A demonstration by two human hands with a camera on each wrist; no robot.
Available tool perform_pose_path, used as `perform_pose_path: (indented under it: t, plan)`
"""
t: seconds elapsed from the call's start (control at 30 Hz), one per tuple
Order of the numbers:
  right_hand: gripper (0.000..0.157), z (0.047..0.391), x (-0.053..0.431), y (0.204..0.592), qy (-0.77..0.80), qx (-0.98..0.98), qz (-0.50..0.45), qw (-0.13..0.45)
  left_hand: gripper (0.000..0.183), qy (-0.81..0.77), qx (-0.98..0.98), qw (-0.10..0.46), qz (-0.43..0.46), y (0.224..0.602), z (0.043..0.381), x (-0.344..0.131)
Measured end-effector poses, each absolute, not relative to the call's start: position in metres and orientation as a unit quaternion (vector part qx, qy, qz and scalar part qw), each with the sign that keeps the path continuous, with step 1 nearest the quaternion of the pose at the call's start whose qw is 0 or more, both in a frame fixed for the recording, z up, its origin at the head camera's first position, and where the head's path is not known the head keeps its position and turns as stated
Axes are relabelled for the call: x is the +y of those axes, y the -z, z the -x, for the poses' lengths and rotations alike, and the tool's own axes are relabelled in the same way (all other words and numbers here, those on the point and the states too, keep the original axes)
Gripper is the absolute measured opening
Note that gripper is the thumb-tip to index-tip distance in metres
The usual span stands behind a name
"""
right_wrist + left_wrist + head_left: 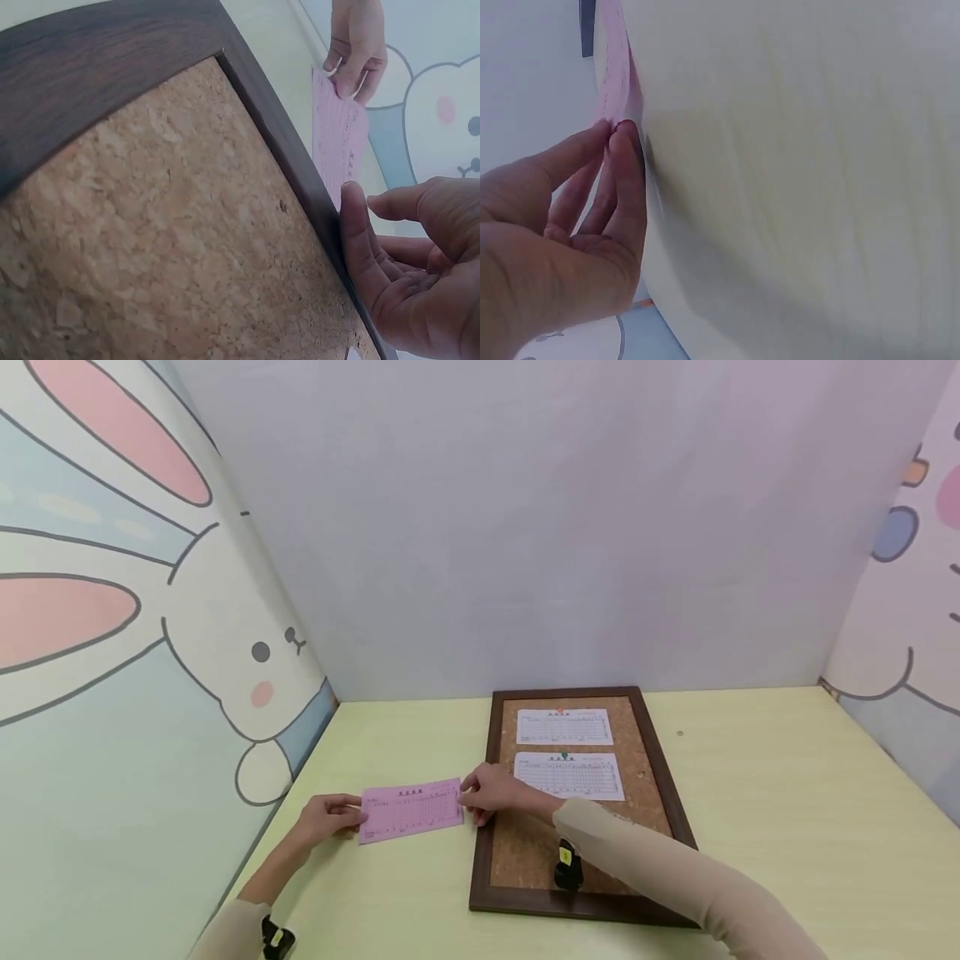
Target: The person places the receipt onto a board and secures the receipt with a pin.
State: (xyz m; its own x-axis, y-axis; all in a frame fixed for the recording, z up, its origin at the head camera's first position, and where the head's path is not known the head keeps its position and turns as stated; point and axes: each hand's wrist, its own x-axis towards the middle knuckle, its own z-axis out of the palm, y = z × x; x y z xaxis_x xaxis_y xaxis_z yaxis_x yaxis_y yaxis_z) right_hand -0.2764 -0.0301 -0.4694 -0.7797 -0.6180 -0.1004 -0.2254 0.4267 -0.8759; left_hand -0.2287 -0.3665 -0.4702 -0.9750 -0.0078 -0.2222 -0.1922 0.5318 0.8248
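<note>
A pink printed form [411, 811] is held up by its two short ends, left of the corkboard [517, 852]. My left hand [328, 818] pinches the left end between thumb and fingertips; the left wrist view shows the paper [613, 67] nearly edge-on, close over the tabletop. At the opposite end, my right hand [491, 792] has thumb and index finger at the paper's edge, beside the board's dark frame. From the right wrist, the pink sheet [337, 131] stretches between both hands, and the right fingers [360, 247] lie along the frame.
Two white printed forms are pinned on the cork, the upper one [562, 728] by an orange pin and the lower one [567, 781] by a green pin [565, 756]. The board lies on a pale yellow table [780, 793]. A rabbit-print wall [217, 643] borders the left side.
</note>
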Motion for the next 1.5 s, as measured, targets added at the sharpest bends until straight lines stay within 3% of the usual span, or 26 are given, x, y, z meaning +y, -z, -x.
perform_pose_path:
  t: [0.4, 0.57, 0.87, 1.27, 1.5]
  plan:
    - [0.056, 0.271, -0.022, 0.461, 0.513, 0.796, 0.266, 0.178, 0.041, -0.582, 0.801, 0.136, 0.033, 0.453, 0.218, -0.375]
    - [0.046, 0.269, -0.013, 0.459, 0.511, 0.806, 0.259, 0.151, 0.041, -0.589, 0.795, 0.142, 0.015, 0.447, 0.215, -0.370]
    - [0.016, 0.258, 0.020, 0.450, 0.529, 0.801, 0.232, 0.161, 0.042, -0.602, 0.782, 0.161, -0.016, 0.446, 0.219, -0.339]
    - [0.022, 0.240, 0.097, 0.461, 0.571, 0.798, 0.107, 0.163, 0.033, -0.597, 0.776, 0.200, -0.036, 0.456, 0.232, -0.251]
    - [0.028, 0.210, 0.148, 0.466, 0.574, 0.794, 0.117, 0.159, 0.036, -0.590, 0.772, 0.223, -0.085, 0.458, 0.214, -0.191]
